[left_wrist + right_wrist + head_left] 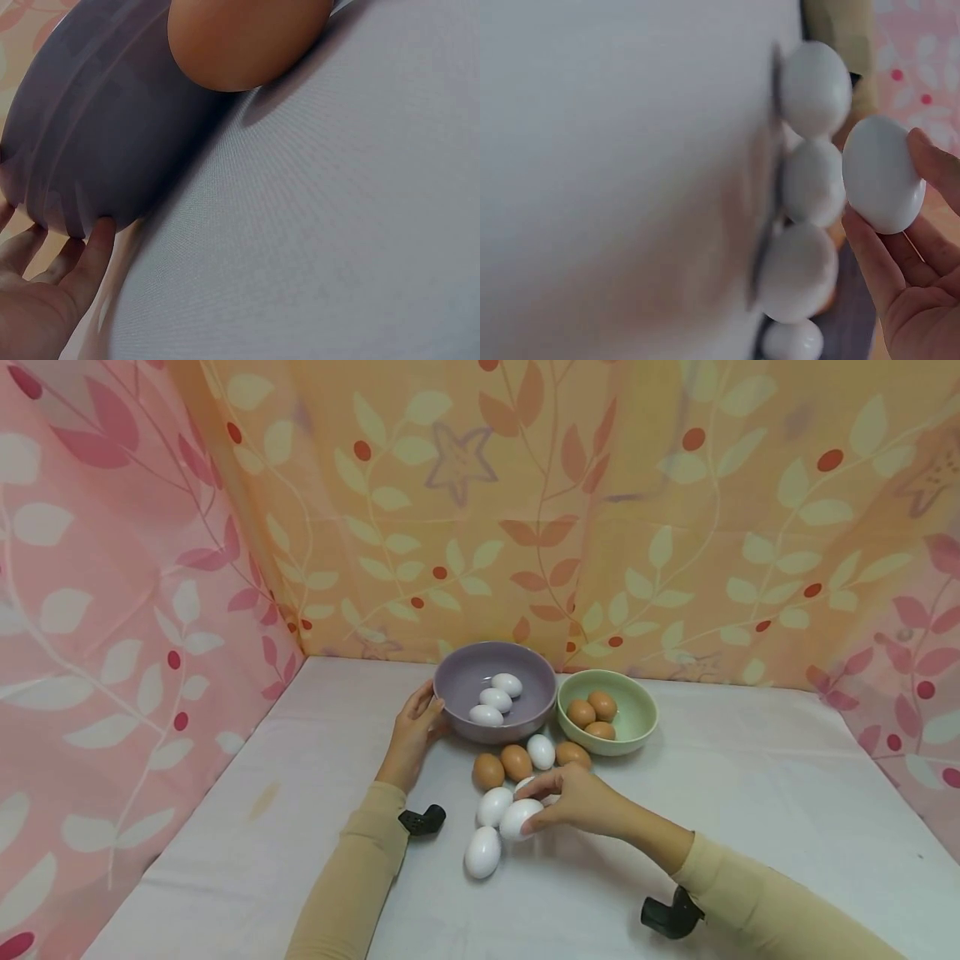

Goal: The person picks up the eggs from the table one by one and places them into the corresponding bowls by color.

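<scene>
My right hand [581,802] pinches a white egg [883,174] between thumb and fingers. In the right wrist view this egg is held up off the cloth, beside a row of other white eggs [815,90]. My left hand [411,735] rests against the left outer side of a purple bowl [495,652], its fingertips touching the wall in the left wrist view. Several white eggs [496,700] lie inside that bowl. Right of it, a green bowl [637,714] holds brown eggs [602,704]. My right hand partly hides one white egg on the table.
In front of the bowls, brown eggs [488,771] and a white egg [541,752] lie in a row on the white cloth [247,877]. Another white egg [482,852] lies nearer me. Patterned curtains [465,552] stand behind and at both sides.
</scene>
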A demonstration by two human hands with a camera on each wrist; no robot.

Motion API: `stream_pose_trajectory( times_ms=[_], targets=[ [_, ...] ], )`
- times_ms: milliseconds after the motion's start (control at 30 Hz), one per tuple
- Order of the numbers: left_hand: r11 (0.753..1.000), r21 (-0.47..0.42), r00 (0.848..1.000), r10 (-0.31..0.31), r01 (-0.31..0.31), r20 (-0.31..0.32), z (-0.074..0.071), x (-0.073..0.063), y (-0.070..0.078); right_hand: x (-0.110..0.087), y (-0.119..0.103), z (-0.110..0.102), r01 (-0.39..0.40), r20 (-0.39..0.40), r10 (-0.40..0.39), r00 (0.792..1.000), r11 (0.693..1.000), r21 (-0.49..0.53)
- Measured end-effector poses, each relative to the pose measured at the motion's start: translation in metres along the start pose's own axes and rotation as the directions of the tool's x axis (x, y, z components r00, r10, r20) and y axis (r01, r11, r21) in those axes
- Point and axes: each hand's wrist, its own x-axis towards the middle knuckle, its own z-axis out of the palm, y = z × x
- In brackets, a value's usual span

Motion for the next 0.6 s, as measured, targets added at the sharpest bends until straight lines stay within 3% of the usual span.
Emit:
stream_pose_trajectory(
  times_ms=[333, 600],
  targets=[
    [1.000, -0.012, 1.000, -0.005, 0.005, -0.001, -0.001, 0.002, -0.001, 0.032, -0.024, -0.042, -0.055, -0.117, 0.061, 0.991, 0.997, 0.051],
    [1.000, -0.013, 1.000, -0.001, 0.001, 0.013, 0.000, 0.001, -0.001, 0.061, -0.021, -0.063, -0.055, -0.199, 0.068, 0.978, 0.996, 0.070]
  ],
)
